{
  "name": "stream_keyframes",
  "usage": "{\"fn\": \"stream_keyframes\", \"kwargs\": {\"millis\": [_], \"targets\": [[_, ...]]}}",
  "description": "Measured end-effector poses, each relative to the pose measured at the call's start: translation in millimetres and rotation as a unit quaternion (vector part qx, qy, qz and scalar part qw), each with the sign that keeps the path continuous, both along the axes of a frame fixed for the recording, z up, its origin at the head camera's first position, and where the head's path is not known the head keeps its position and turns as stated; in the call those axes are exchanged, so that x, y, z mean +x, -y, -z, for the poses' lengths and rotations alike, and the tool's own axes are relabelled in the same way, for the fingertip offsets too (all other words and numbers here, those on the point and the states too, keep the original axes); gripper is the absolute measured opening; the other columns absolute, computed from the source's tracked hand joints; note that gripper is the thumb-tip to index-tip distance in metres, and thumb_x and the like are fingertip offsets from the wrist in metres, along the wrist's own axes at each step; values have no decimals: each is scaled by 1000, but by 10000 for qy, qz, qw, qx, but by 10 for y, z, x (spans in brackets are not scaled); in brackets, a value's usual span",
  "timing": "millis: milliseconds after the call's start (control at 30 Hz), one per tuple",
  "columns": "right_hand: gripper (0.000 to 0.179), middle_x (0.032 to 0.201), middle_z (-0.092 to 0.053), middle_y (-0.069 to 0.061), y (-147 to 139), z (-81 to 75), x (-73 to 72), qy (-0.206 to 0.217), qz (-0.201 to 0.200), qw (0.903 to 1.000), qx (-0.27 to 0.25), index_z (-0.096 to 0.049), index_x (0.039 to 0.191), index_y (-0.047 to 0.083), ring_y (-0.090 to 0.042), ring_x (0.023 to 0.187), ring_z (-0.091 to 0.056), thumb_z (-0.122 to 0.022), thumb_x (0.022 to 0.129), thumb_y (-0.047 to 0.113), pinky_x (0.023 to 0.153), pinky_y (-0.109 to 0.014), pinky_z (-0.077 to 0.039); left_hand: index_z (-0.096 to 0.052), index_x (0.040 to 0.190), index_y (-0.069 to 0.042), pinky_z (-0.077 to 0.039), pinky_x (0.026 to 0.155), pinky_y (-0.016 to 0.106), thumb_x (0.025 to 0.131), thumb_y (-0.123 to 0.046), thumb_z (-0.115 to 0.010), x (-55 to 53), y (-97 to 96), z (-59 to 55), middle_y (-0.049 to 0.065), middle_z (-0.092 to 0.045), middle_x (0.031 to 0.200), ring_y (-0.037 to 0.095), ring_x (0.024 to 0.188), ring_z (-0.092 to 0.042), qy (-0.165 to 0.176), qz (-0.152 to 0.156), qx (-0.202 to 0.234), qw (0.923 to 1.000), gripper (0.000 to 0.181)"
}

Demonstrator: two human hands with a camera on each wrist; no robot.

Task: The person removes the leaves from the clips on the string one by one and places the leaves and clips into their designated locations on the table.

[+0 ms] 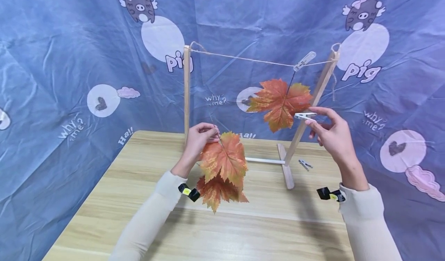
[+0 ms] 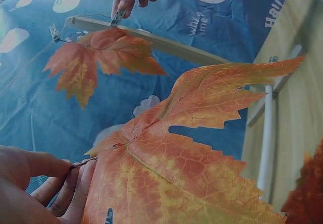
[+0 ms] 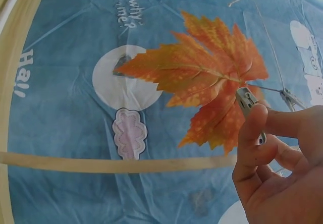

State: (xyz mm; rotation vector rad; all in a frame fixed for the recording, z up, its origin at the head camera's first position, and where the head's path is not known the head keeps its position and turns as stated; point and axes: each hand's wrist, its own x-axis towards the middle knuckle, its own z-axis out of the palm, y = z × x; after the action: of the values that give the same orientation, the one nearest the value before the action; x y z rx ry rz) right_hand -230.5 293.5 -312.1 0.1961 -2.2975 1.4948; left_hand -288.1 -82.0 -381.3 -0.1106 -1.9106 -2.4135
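Note:
My left hand pinches the thin stem of an orange maple leaf, which hangs down in front of the wooden stand. In the left wrist view its veined blade fills much of the frame. Between thumb and fingers, my right hand holds a pale clothespin near the stand's right post. Beside it, a second maple leaf hangs by its stem from a clear clothespin on the string. A third, darker leaf shows below the held one, partly hidden by it.
The string runs between the left post and right post. A white rod joins them low down. Another clothespin lies on the wooden table, right of the stand's foot. Blue printed cloth hangs behind.

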Motion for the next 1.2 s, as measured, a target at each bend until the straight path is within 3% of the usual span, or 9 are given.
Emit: {"fn": "stream_keyframes", "kwargs": {"millis": [267, 567, 733, 800, 900, 1133, 1200], "targets": [[27, 71, -67, 5, -77, 127, 39, 3, -320, 9976, -607, -67, 134, 16, -10, 46, -51, -67, 106, 16, 39, -24, -38, -70, 109, 14, -68, 71, 26, 97, 7, -69, 25, -8, 162, 9, -76, 85, 13, 68, -74, 252, -18, -51, 9997, 14], [22, 92, -64, 13, -251, 341, 82, 228, -115, 9997, 2, -56, 135, 28, -6, 60, -58, -45, 115, 29, 44, -25, -45, -68, 111, 13, -67, 72, 25, 98, 6, -67, 47, 5, 334, 8, -76, 87, 12, 70, -76, 491, 45, -75, 9988, 14], [18, 115, -58, 16, -318, 468, 113, 229, -64, 9993, -286, -52, 130, 28, -2, 66, -63, -52, 113, 22, 43, -22, -43, -66, 114, 15, -67, 72, 24, 100, 5, -65, 64, 9, 416, 16, -76, 91, 12, 73, -75, 516, 81, -138, 9985, 17], [19, 113, -63, 21, -344, 517, 123, 227, 38, 9991, -361, -52, 127, 28, -1, 66, -64, -57, 111, 18, 42, -21, -44, -66, 113, 15, -67, 72, 24, 100, 6, -65, 71, 11, 449, 16, -76, 91, 12, 72, -75, 544, 94, -151, 9984, 17], [21, 101, -67, 21, -384, 583, 139, 321, 301, 9988, -193, -54, 124, 28, 0, 64, -64, -62, 109, 17, 44, -21, -47, -67, 111, 15, -67, 72, 24, 99, 7, -65, 81, 15, 495, 13, -76, 87, 12, 70, -75, 601, 112, -130, 9980, 15], [25, 110, -40, 10, -499, 736, 139, 541, 871, 9939, 406, -63, 126, 13, 1, 66, -53, -69, 105, 25, 49, -18, -50, -68, 109, 12, -68, 73, 26, 99, 5, -65, 90, 36, 618, 13, -76, 88, 13, 70, -74, 676, 207, -247, 9972, 13], [32, 109, -41, 8, -540, 801, 125, 577, 973, 9923, 512, -63, 129, 8, 1, 66, -53, -71, 104, 25, 49, -17, -49, -67, 110, 13, -67, 73, 25, 99, 5, -65, 97, 39, 649, 12, -75, 88, 13, 71, -75, 703, 232, -249, 9969, 14]]}}
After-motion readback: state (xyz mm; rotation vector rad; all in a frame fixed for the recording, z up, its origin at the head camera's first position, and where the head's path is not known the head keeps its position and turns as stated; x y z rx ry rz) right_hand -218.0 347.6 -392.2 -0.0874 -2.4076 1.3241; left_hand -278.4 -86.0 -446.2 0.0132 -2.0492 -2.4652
